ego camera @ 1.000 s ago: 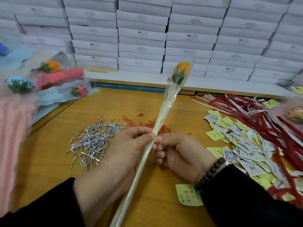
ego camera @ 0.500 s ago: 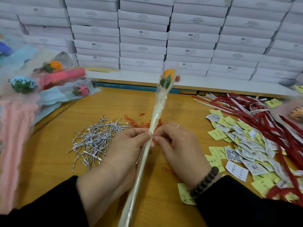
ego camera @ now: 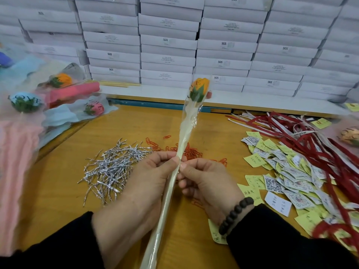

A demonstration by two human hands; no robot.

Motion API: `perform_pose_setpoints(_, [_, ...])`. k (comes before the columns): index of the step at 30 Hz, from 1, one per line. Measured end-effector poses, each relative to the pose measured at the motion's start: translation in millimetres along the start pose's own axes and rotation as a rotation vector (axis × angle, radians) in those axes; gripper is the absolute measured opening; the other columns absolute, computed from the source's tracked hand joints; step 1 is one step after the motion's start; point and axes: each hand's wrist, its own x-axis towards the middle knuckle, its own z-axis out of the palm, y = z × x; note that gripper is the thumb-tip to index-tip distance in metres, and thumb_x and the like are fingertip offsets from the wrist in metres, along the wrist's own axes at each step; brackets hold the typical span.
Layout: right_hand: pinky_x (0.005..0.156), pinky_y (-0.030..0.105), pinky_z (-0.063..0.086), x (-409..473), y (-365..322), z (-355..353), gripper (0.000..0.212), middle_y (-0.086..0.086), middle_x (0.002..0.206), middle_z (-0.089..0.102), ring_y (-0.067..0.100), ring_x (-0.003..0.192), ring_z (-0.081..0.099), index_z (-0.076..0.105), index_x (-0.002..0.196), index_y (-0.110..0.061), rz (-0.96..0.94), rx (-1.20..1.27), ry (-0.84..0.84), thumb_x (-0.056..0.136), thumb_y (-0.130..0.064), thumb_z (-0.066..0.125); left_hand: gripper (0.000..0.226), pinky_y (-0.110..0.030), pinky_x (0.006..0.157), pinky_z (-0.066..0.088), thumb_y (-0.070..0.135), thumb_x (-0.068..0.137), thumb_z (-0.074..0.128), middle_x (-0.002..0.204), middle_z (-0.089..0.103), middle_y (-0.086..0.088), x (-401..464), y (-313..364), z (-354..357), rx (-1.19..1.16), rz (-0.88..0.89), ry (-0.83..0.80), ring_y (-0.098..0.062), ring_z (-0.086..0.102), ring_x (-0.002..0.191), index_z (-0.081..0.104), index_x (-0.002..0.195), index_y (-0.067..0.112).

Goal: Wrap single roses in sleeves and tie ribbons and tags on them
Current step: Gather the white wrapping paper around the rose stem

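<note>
A single orange rose [ego camera: 200, 88] with green sepals stands nearly upright inside a clear sleeve [ego camera: 186, 131] that runs down along its pale stem to the bottom edge. My left hand [ego camera: 149, 181] grips the sleeved stem at mid-height, thumb against it. My right hand [ego camera: 204, 179] pinches the sleeve at the same spot from the right, fingers curled. A pile of silver twist ties [ego camera: 112, 166] lies left of my hands. Red ribbons [ego camera: 303, 136] and yellow and white paper tags [ego camera: 281, 171] are spread on the right. Whether a tie is between my fingers is hidden.
Red paper clips [ego camera: 190, 152] lie behind my hands on the wooden table [ego camera: 58, 191]. Wrapped roses in pink and blue sleeves [ego camera: 58, 94] are heaped at the left. Stacked white boxes [ego camera: 169, 45] form a wall at the back. Another wrapped rose [ego camera: 349, 135] lies at the far right.
The rose has swung from leaning right to more upright. My right hand has turned over at the stem and now pinches the sleeve beside my left thumb.
</note>
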Motion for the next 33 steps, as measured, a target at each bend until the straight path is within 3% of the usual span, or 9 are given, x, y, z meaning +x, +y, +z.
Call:
perform_pose_setpoints(2, [0.039,0.016,0.04,3,0,-5,0.017,-0.003,0.05,0.056,0.005,0.04,0.049,0.053,0.08,-0.011,-0.072,-0.162,0.065,0.081,-0.012,0.069,0.02,-0.028,0.056,0.049,0.003,0.084,0.058,0.073,0.061,-0.017,0,1,-1,0.033,0.021,0.003,-0.022,0.054,0.057,0.061,0.102,-0.006])
perform_pose_setpoints(5, [0.045,0.02,0.038,8,-2,-11,0.027,0.002,0.06,0.051,0.011,0.05,0.046,0.048,0.075,-0.015,-0.176,-0.348,0.11,0.074,-0.015,0.076,0.014,-0.022,0.05,0.05,0.0,0.083,0.061,0.079,0.064,-0.019,1,3,-2,0.075,0.023,0.033,-0.019,0.055,0.056,0.063,0.096,-0.004])
perform_pose_setpoints(9, [0.05,0.017,0.041,10,-11,-20,0.023,0.001,0.069,0.057,0.011,0.06,0.051,0.057,0.08,-0.014,-0.184,-0.466,-0.006,0.07,-0.014,0.078,0.004,-0.018,0.043,0.05,-0.003,0.081,0.061,0.074,0.066,-0.017,0,5,-2,0.083,-0.012,0.025,-0.017,0.058,0.051,0.063,0.085,-0.001])
perform_pose_setpoints(14, [0.049,0.015,0.044,13,-22,-31,0.016,-0.002,0.071,0.066,0.004,0.057,0.056,0.065,0.094,-0.014,-0.094,-0.263,-0.173,0.078,-0.015,0.069,0.006,-0.019,0.05,0.053,-0.006,0.08,0.06,0.063,0.067,-0.015,1,5,-3,0.113,0.002,-0.006,-0.014,0.062,0.05,0.063,0.081,0.0])
perform_pose_setpoints(17, [0.046,0.015,0.043,17,-23,-33,0.012,-0.003,0.066,0.067,0.005,0.054,0.055,0.066,0.091,-0.011,-0.11,-0.171,-0.087,0.085,-0.021,0.062,0.009,-0.017,0.049,0.05,-0.007,0.077,0.063,0.058,0.065,-0.012,2,3,-2,0.161,0.019,-0.021,-0.013,0.062,0.05,0.063,0.078,0.002])
perform_pose_setpoints(21, [0.043,0.016,0.04,22,-22,-35,0.025,-0.001,0.055,0.059,0.01,0.049,0.047,0.062,0.065,-0.014,-0.148,-0.118,0.062,0.084,-0.03,0.063,0.015,-0.014,0.043,0.045,-0.009,0.076,0.065,0.051,0.062,-0.008,0,1,-1,0.23,0.038,-0.043,-0.01,0.058,0.045,0.063,0.072,0.006])
perform_pose_setpoints(27, [0.04,0.014,0.039,25,-22,-40,0.012,-0.004,0.052,0.059,0.006,0.045,0.05,0.059,0.075,-0.011,-0.147,-0.049,0.11,0.085,-0.017,0.063,0.016,-0.017,0.047,0.047,-0.009,0.074,0.066,0.052,0.062,-0.006,-2,-2,-1,0.271,0.012,-0.103,-0.012,0.06,0.049,0.062,0.073,0.007])
perform_pose_setpoints(33, [0.041,0.014,0.042,27,-19,-39,0.006,-0.002,0.053,0.06,0.005,0.042,0.053,0.06,0.078,-0.007,-0.18,-0.002,0.12,0.083,-0.006,0.064,0.024,-0.021,0.047,0.052,-0.011,0.072,0.066,0.053,0.061,-0.009,-2,6,-4,0.24,-0.042,-0.18,-0.018,0.064,0.05,0.056,0.088,0.004])
